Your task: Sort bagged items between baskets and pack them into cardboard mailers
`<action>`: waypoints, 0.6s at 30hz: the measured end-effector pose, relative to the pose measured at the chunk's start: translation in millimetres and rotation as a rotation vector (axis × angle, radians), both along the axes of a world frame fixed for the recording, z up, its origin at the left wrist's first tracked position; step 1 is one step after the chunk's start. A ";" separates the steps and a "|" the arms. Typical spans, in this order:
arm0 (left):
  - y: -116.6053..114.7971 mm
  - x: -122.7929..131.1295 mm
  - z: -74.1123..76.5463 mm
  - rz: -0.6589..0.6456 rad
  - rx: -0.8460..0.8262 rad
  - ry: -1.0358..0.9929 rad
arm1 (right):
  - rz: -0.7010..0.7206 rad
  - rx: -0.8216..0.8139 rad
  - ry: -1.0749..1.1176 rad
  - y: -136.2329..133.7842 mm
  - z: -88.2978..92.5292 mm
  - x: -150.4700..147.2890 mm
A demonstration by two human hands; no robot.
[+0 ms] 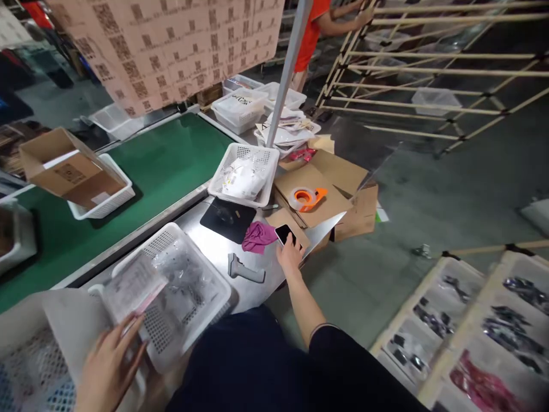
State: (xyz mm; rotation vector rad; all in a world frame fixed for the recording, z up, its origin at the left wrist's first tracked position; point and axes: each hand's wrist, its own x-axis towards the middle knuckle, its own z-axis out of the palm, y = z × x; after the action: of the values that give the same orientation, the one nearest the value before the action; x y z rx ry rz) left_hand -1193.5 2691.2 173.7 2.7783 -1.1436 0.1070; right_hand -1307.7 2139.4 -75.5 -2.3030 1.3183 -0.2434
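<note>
My right hand (290,256) reaches forward to a phone (283,233) with a dark screen, its fingers closed over the near end. The phone is at the edge of a piece of cardboard, beside a crumpled purple cloth (259,237). A grey barcode scanner (246,270) lies on the metal table nearer to me. At the lower left, my left hand (110,357) pinches the pink edge of a flat clear packet (136,287). This packet lies over a white basket (221,289) that holds clear plastic bags.
A green conveyor belt (171,154) runs along the left, carrying a basket with an open carton (71,169). Ahead are a black mouse pad (227,218), another white basket (274,163) and an orange tape dispenser (316,198) on cardboard. Parts bins (461,266) stand right; a person in orange (306,43) grips a rack.
</note>
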 end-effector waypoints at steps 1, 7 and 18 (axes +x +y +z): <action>-6.9 1.8 -5.8 -0.060 -0.006 0.008 | 0.027 0.001 -0.005 -1.8 -2.8 -9.4; -4.3 -3.7 -19.4 0.001 -0.046 0.064 | 0.345 -0.029 -0.101 16.4 -9.9 -11.8; 9.9 -110.1 -113.7 0.238 0.102 0.144 | 0.781 -0.010 -0.175 53.7 -0.6 208.1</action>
State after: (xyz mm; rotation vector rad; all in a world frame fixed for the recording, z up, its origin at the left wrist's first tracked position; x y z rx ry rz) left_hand -1303.7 2701.0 60.0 2.9453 -0.8040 -0.1294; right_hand -1099.6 2193.1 -76.1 -2.5359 0.2743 -0.1755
